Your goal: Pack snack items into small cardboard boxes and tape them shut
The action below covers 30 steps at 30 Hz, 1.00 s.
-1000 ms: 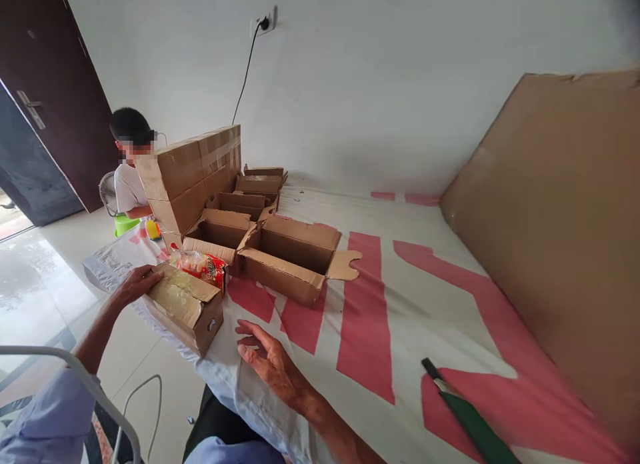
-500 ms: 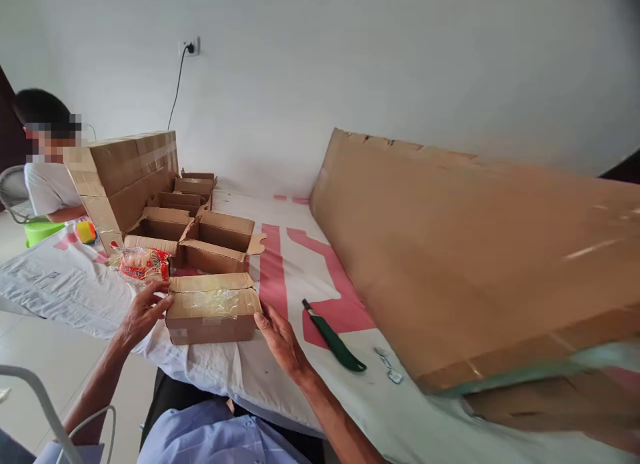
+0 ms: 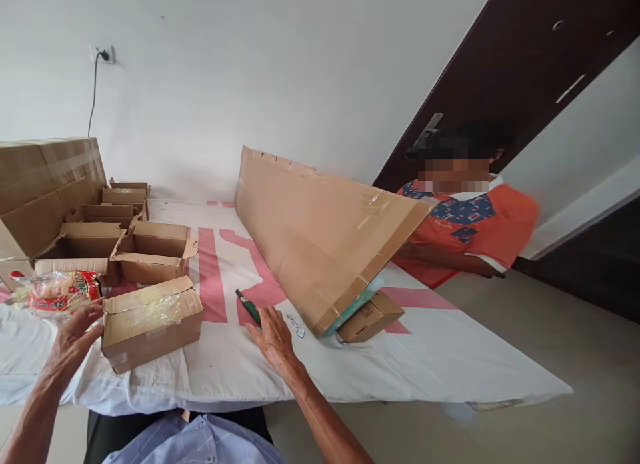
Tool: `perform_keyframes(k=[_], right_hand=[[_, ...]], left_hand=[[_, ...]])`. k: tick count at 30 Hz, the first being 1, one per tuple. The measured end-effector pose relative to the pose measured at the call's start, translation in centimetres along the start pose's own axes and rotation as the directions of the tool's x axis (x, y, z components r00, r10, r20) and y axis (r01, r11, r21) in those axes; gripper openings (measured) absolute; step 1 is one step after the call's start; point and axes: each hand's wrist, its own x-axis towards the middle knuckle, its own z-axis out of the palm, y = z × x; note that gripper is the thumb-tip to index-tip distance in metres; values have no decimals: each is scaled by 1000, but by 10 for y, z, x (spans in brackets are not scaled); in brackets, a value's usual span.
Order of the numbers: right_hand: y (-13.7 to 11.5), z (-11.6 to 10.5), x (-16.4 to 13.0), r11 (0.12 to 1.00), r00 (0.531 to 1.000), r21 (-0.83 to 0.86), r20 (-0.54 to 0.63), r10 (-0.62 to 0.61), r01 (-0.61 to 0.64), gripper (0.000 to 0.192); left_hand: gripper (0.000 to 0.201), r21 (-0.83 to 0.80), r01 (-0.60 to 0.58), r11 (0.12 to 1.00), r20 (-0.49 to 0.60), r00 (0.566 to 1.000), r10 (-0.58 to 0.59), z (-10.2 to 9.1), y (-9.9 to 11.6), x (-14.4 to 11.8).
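Note:
A taped cardboard box sits slightly turned on the cloth in front of me. Its left end is held by my left hand, with thumb and fingers against the edge. My right hand is over the green handle of a knife, fingers curled around it. The knife's dark tip points away to the upper left; the rest of the handle is hidden under the hand. Just left of the box lies a clear and red plastic food packet.
Open cardboard boxes stand behind, beside a stack of closed cartons. A large cardboard sheet leans to the right, with a small box under its edge. A small clear item lies near my right hand. A person in orange is beyond the table.
My right hand has left the box and moved right onto the knife. The view has swung right, bringing the person in orange into sight. The box has turned a little.

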Motion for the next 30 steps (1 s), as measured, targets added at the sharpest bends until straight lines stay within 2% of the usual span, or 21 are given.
perform_keyframes(k=[6, 12, 15, 17, 19, 21, 24, 26, 28, 30], right_hand=[[12, 13, -4, 995, 997, -84, 53, 54, -50, 18], [23, 11, -10, 990, 988, -104, 119, 103, -91, 25], [29, 11, -13, 992, 984, -20, 124, 127, -125, 33], [26, 9, -9, 974, 980, 118, 67, 186, -192, 41], [15, 6, 0, 914, 964, 315, 7, 266, -255, 49], [-5, 3, 13, 802, 940, 515, 23, 340, -302, 55], [-38, 6, 30, 578, 891, 697, 207, 405, -425, 57], [-54, 13, 33, 491, 847, 707, 308, 434, -509, 57], [-58, 24, 30, 527, 844, 675, 297, 447, -517, 57], [-50, 38, 25, 659, 901, 623, 203, 383, -421, 55]], left_hand=[[58, 8, -57, 998, 29, 998, 57, 5, -3, -5], [52, 48, -122, 991, 67, 991, 119, 12, -7, -15], [47, 1, -131, 991, 91, 987, 130, 13, -14, -18], [44, -29, -131, 991, 86, 987, 133, 14, -19, -17], [43, -54, -125, 991, 74, 989, 129, 14, -24, -15], [39, -78, -117, 990, 51, 991, 121, 16, -29, -14], [33, -144, -111, 983, -5, 994, 111, 22, -36, -14], [30, -202, -108, 973, -40, 994, 102, 29, -38, -18], [28, -236, -107, 966, -70, 993, 93, 36, -38, -25], [26, -247, -111, 963, -116, 990, 85, 43, -37, -30]])
